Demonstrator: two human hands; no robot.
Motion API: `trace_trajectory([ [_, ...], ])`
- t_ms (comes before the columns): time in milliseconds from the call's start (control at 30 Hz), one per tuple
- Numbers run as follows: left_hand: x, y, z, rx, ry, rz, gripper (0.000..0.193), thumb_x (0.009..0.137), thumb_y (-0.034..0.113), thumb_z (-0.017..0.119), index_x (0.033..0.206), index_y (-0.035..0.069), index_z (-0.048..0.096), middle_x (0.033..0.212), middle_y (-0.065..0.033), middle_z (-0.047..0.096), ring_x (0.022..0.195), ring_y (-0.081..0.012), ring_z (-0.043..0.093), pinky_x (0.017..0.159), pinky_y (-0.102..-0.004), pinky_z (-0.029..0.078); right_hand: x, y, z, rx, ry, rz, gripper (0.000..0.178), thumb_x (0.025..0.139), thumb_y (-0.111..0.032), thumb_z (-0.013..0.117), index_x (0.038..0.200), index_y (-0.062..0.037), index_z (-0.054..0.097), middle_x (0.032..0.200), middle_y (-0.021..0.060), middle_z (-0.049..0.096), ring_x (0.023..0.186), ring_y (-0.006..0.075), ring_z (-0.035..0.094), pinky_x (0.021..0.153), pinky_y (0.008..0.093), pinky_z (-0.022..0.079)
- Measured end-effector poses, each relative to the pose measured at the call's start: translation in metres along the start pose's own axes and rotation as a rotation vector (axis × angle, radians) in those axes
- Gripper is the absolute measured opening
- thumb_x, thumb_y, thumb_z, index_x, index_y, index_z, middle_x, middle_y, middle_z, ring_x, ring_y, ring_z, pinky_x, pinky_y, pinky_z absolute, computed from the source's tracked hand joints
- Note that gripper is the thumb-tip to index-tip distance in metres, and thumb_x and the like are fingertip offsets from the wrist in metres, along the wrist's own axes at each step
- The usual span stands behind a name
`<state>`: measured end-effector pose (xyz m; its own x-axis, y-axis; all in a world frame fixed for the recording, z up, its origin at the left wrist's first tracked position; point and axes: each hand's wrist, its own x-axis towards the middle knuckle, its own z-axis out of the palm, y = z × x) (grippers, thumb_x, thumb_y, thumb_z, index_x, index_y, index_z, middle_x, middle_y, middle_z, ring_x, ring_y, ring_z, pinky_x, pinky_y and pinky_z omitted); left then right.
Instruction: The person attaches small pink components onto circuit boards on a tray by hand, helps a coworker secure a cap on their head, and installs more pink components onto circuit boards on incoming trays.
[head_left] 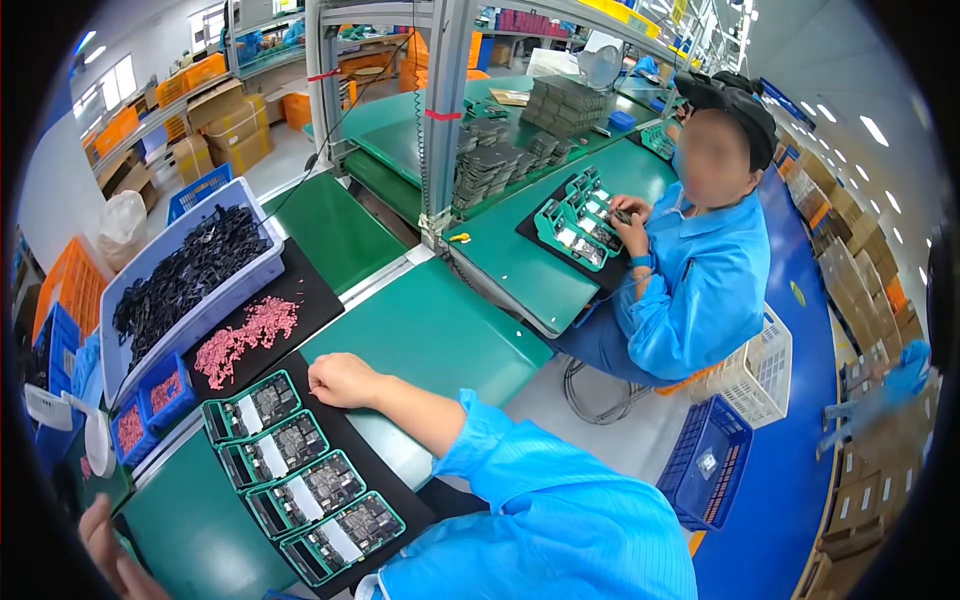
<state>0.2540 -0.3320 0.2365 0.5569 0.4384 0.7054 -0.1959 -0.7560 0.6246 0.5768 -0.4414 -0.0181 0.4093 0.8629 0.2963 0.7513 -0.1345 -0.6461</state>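
Note:
My right hand [342, 381] is closed, with its fingertips turned down over the black mat [325, 400]. Whatever those fingers hold, if anything, is hidden. Right beside it lies the farthest of several green trays [268, 405], each carrying a dark circuit board and a white strip. The trays sit in a slanting row on the mat. Beyond this hand, small pink pieces [245, 340] are strewn in a loose pile. At the lower left rim my left hand [112, 550] is partly cut off, its fingers apart, near the green table and clear of the trays.
A large pale bin [262, 245] full of black parts stands at the far left. Small blue boxes [175, 408] with pink pieces and a white scoop [97, 440] are nearer. To the right, a co-worker [690, 260] handles a part over similar trays [578, 235]. A metal post [440, 130] rises ahead.

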Motion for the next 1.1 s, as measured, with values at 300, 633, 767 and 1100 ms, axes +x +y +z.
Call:
trace_trajectory([
  [300,-0.085,-0.235,0.007,-0.184,-0.022,-0.759,0.017,0.095,0.017,0.059,0.105,0.003,0.064,0.087,0.0003,0.062,0.072,-0.0049,0.053,0.06,-0.019,0.041,-0.002,0.003,-0.006,-0.004,-0.004,0.001,0.008,0.077,-0.014,0.066,0.074,-0.0065,0.063,0.08,0.0115,0.063,0.078,0.0314,0.063,0.069,0.0423,0.049],
  [633,-0.136,-0.248,0.026,0.41,0.188,-0.613,0.014,0.086,0.012,0.065,0.095,0.004,0.073,0.092,-0.0109,0.071,0.084,-0.0206,0.066,0.077,-0.0338,0.053,0.023,-0.011,0.018,-0.059,-0.121,-0.007,0.018,0.08,-0.024,0.061,0.086,-0.0093,0.069,0.09,0.015,0.067,0.087,0.0348,0.064,0.074,0.0456,0.052],
  [767,-0.13,-0.26,0.071,0.322,0.181,-0.67,0.014,0.083,0.017,0.07,0.094,0.009,0.074,0.092,-0.0113,0.072,0.084,-0.0218,0.069,0.077,-0.0347,0.055,-0.002,0.014,-0.011,-0.103,-0.063,0.039,0.015,0.079,-0.019,0.063,0.081,-0.0039,0.067,0.082,0.0161,0.066,0.079,0.0335,0.064,0.069,0.0425,0.051],
  [1100,-0.133,-0.237,0.067,0.291,0.187,-0.619,0.016,0.086,0.017,0.062,0.093,0.005,0.069,0.088,-0.0127,0.069,0.08,-0.0277,0.066,0.07,-0.0372,0.053,0.004,0.038,-0.005,0.095,0.023,-0.08,0.011,0.081,0.001,0.063,0.074,0.0014,0.054,0.067,0.0063,0.049,0.057,0.0126,0.046,0.054,0.0271,0.039],
])
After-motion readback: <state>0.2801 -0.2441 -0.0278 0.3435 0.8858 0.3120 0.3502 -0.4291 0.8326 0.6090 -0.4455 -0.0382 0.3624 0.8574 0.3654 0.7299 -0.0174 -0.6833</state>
